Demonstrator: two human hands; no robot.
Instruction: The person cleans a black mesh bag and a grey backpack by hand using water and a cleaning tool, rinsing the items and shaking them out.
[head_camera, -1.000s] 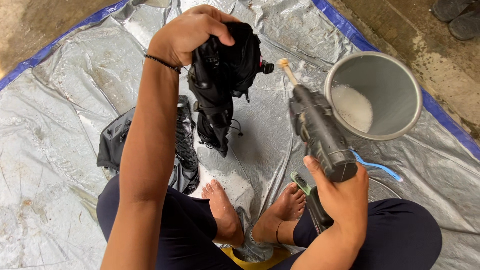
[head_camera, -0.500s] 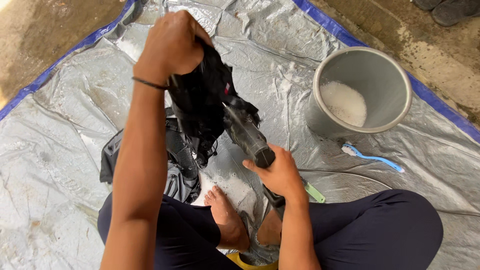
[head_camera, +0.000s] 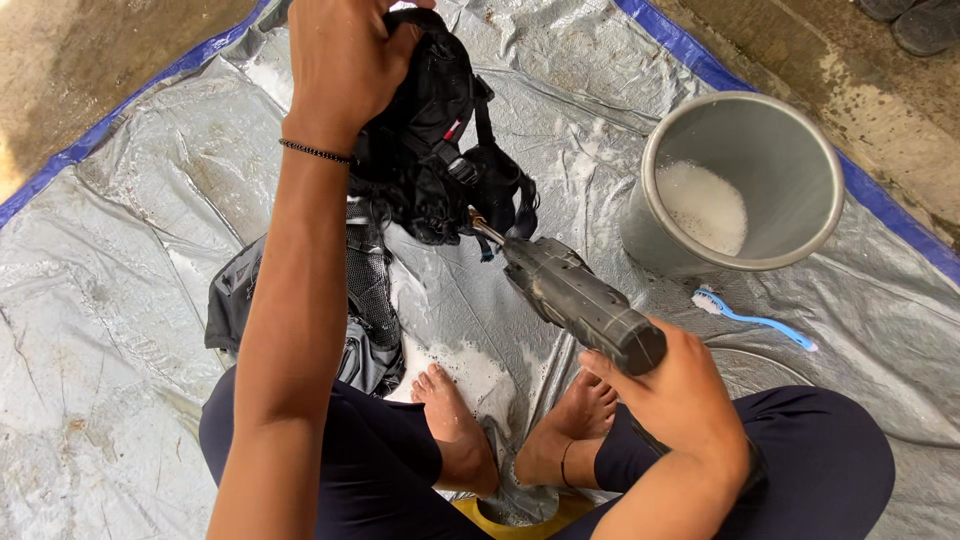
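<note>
On a crinkled silver plastic tarpaulin with a blue border (head_camera: 120, 290), a person is sitting cross-legged with bare feet showing near the bottom centre of the scene. The left hand (head_camera: 345, 60) is closing tightly around the top of a black fabric backpack with straps and buckles (head_camera: 430, 150), holding it up in the far centre so that its body is hanging down toward the tarpaulin. The lower part of the bag seems to be reaching the sheet just left of the person's knees, where grey and black fabric is lying bunched. A thin dark beaded bracelet (head_camera: 315, 151) is circling the left wrist.

The right hand (head_camera: 680, 400) is gripping the handle of a dark grey pistol-shaped spray gun with a brass-coloured nozzle (head_camera: 575, 295), fingers wrapped fully around it. The gun is pointing up and to the left, and its nozzle tip is sitting right against the lower right side of the backpack, among the straps.

To the far right, a round grey metal bucket holding white foamy water (head_camera: 660, 235) is standing upright on the tarpaulin. Just near of it, a light blue plastic brush with white bristles (head_camera: 755, 320) is lying flat, apart from both hands. White suds are spreading over the sheet between the feet and the bag.
</note>
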